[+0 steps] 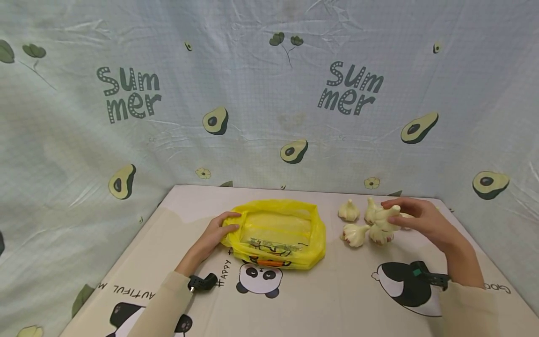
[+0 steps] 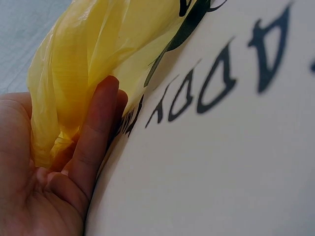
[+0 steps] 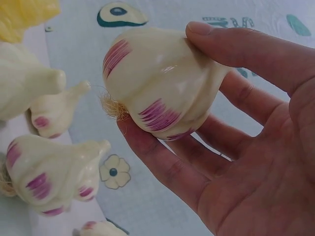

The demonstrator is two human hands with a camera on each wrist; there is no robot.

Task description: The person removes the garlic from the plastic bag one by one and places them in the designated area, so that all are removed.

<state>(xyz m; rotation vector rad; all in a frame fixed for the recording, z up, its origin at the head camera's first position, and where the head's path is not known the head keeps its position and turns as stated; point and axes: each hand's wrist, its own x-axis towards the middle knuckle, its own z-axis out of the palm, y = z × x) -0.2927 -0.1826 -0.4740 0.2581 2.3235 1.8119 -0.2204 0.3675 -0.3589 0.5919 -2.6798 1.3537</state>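
Fingers (image 3: 231, 49) of the right hand (image 1: 425, 220) curl round a garlic bulb (image 3: 162, 83) held above the tabletop (image 1: 337, 290), its stem pointing away right and its long axis roughly level. Left hand (image 1: 212, 234) pinches the yellow bag (image 1: 278, 234) at its left edge; four loose bulbs (image 1: 355, 234) lie just right of it.

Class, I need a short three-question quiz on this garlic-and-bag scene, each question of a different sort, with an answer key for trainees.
1. True or false: the right hand holds a garlic bulb lifted off the table.
2. Multiple choice: what does the left hand grip? A) a garlic bulb B) the edge of the yellow plastic bag C) nothing
3. Short answer: on which side of the bag, in the head view, do the loose garlic bulbs lie?

Key
1. True; fingers and thumb curl round it.
2. B
3. To its right, on the table beside the right hand.
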